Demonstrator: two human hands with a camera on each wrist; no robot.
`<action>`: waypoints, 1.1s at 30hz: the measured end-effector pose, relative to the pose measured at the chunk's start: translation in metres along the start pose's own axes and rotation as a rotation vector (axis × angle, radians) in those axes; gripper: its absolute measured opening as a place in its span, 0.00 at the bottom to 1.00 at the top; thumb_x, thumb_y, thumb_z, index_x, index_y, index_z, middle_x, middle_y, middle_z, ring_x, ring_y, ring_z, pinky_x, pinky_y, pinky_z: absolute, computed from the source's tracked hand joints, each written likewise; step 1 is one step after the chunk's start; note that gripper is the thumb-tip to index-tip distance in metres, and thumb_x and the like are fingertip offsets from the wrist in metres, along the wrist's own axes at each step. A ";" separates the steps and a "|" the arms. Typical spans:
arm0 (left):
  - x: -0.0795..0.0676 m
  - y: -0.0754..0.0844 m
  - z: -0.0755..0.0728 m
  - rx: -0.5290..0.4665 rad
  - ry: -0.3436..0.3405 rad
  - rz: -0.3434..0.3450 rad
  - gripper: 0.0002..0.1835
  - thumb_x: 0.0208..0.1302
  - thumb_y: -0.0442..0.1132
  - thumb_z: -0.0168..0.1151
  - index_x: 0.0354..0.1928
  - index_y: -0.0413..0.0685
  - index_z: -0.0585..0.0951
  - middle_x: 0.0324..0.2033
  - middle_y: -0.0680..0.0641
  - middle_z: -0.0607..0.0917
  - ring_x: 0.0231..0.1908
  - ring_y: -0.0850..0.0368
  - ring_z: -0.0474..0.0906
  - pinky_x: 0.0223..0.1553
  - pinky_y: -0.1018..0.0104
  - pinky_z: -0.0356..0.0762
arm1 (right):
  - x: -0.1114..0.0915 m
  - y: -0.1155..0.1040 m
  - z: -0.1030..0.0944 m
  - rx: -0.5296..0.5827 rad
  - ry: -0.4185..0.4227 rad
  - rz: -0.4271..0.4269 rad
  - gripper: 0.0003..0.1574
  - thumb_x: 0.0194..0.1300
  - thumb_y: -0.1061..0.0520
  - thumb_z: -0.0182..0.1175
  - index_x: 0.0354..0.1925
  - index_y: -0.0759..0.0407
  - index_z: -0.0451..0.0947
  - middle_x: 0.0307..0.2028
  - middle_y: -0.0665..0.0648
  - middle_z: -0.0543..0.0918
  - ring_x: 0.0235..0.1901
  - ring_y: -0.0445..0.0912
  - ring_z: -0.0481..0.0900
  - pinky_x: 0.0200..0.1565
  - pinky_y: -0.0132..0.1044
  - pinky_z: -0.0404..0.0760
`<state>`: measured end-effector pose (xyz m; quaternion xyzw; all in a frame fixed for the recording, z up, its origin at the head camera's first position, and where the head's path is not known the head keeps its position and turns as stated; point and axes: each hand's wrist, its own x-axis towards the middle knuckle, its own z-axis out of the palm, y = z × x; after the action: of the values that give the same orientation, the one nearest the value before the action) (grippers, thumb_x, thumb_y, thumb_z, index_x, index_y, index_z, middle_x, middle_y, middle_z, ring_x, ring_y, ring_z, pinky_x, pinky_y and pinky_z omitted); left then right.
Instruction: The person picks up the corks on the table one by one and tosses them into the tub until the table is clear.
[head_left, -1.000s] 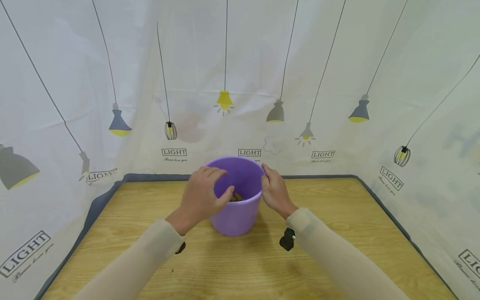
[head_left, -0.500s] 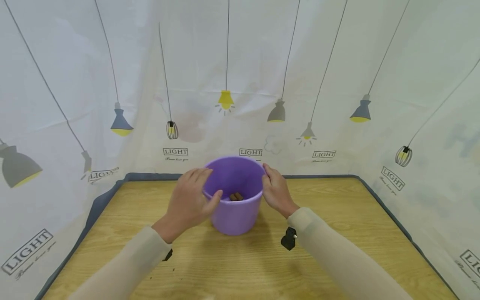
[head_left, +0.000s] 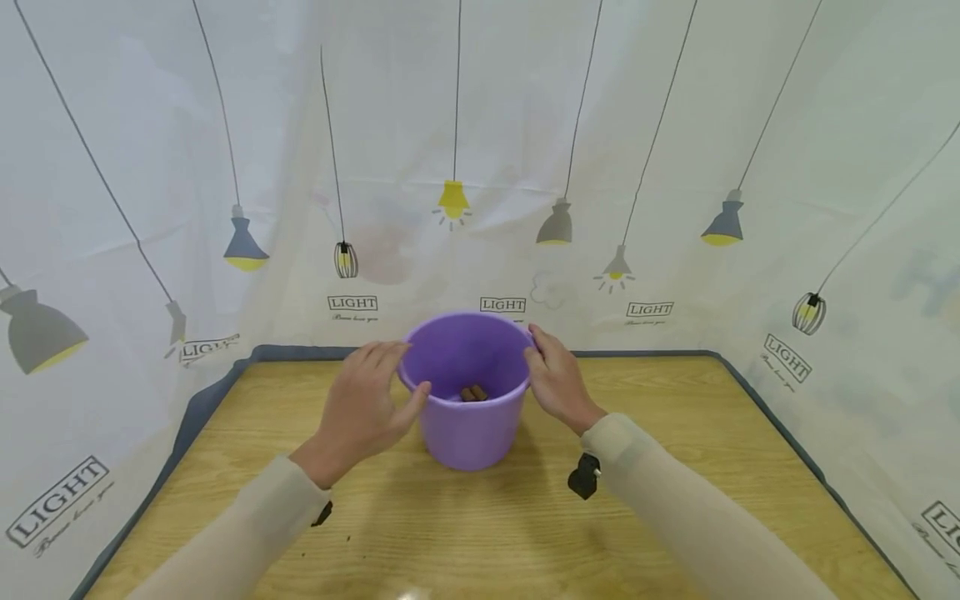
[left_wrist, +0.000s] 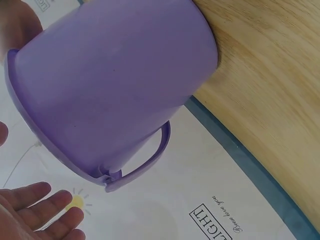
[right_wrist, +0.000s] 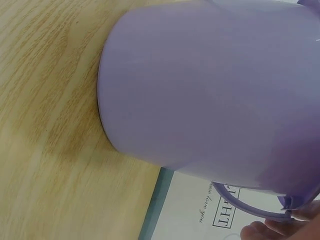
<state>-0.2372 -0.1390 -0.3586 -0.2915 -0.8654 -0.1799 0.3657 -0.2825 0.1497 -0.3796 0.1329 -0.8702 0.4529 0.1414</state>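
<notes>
A purple bucket (head_left: 471,437) stands upright on the wooden table, and a few brown chunks (head_left: 473,392) lie at its bottom. My right hand (head_left: 557,379) holds the bucket's right rim, its fingers (right_wrist: 272,230) bent at the joint where the handle (right_wrist: 245,206) meets the rim. At the left rim is my left hand (head_left: 367,408), fingers straight and spread from the thumb, holding nothing. In the left wrist view, those fingers (left_wrist: 45,212) show a gap from the rim, and the handle (left_wrist: 167,135) hangs down the bucket's far side.
The wood-grain table (head_left: 645,475) ends at a dark blue edge strip (head_left: 637,354). Behind and on both sides hangs a white sheet (head_left: 390,108) printed with lamps. Small dark specks (head_left: 348,538) lie on the near table. A black device (head_left: 584,477) sits at the right wrist.
My left hand has moved left, from over the bucket's opening to beside its left rim, bringing the brown chunks into fuller view. The right hand stays on the right rim.
</notes>
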 end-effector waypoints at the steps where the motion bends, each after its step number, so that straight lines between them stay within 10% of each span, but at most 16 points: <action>1: -0.001 -0.001 0.000 -0.004 0.005 0.004 0.29 0.62 0.52 0.65 0.55 0.33 0.81 0.50 0.36 0.85 0.53 0.38 0.80 0.60 0.43 0.75 | 0.000 0.000 -0.001 -0.008 0.003 -0.002 0.34 0.81 0.53 0.42 0.78 0.64 0.58 0.72 0.66 0.68 0.72 0.58 0.64 0.73 0.55 0.62; 19: -0.017 -0.021 -0.002 0.000 0.009 -0.018 0.30 0.62 0.51 0.66 0.56 0.33 0.81 0.50 0.37 0.86 0.53 0.37 0.80 0.59 0.41 0.75 | -0.014 0.006 -0.008 -0.217 0.040 -0.196 0.36 0.81 0.48 0.44 0.75 0.69 0.61 0.72 0.67 0.67 0.72 0.61 0.64 0.73 0.56 0.60; 33: -0.032 -0.034 -0.006 0.039 -0.056 -0.076 0.32 0.65 0.54 0.62 0.58 0.31 0.80 0.53 0.34 0.84 0.55 0.35 0.78 0.59 0.39 0.73 | -0.027 0.019 -0.021 -0.341 0.037 -0.160 0.41 0.82 0.41 0.41 0.77 0.68 0.58 0.76 0.70 0.60 0.75 0.65 0.57 0.74 0.62 0.54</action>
<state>-0.2377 -0.1799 -0.3820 -0.2561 -0.8890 -0.1686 0.3399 -0.2619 0.1801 -0.3923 0.1674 -0.9182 0.2886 0.2134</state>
